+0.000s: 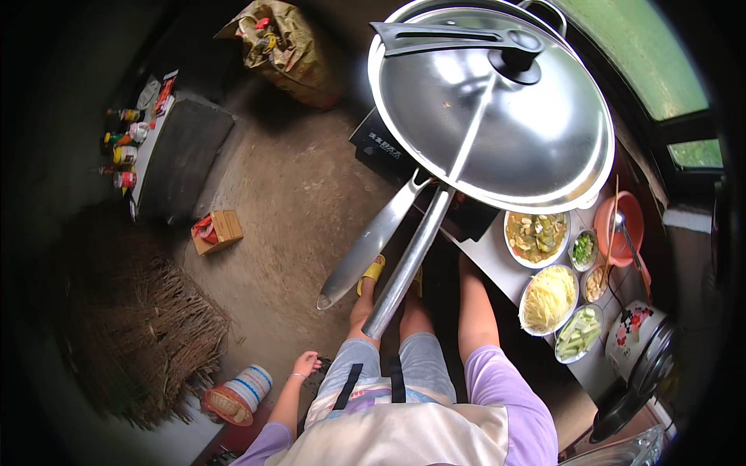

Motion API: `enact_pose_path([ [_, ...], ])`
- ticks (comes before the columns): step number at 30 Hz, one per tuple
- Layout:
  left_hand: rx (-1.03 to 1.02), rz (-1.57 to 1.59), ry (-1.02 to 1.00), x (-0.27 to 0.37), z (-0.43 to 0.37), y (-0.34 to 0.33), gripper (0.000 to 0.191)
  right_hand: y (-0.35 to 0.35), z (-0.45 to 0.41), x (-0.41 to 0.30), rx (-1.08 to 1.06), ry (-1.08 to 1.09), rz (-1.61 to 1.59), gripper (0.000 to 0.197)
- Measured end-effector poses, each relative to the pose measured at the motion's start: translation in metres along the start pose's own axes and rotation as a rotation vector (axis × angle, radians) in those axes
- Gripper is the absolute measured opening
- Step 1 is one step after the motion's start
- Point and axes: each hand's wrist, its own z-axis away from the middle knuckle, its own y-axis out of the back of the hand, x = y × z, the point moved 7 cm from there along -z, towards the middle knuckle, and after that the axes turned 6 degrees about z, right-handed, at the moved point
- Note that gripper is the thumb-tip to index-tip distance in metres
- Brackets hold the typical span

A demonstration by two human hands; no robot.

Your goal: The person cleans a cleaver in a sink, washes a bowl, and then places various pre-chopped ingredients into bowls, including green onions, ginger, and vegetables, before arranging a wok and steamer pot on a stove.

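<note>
A large steel wok sits before me under a domed steel lid. The lid has a black knob with a long slotted black grip attached. The wok's flat metal handle points toward me. Beside it a tubular steel handle comes from near the lid's rim; what it belongs to is hidden. My left hand hangs low at my side, fingers loosely bent, holding nothing that I can see. My right forearm reaches forward under the stove area, and the right hand is hidden there.
Right of the black stove a tiled counter bears a bowl of stew, shredded vegetable, cut green pieces, chopped greens, a pink basin and a floral cooker. Left are brushwood and a cardboard box.
</note>
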Motion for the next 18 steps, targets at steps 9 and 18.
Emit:
enact_pose_path([
  [9, -0.121, 0.036, -0.273, 0.099, -0.017, 0.004, 0.02, 0.056, 0.093, -0.057, 0.282, -0.038, -0.434, 0.049],
  [18, 0.125, -0.703, -0.639, 0.221, -0.036, 0.032, 0.026, 0.163, 0.255, -0.05, 0.221, -0.135, -0.027, 0.034],
])
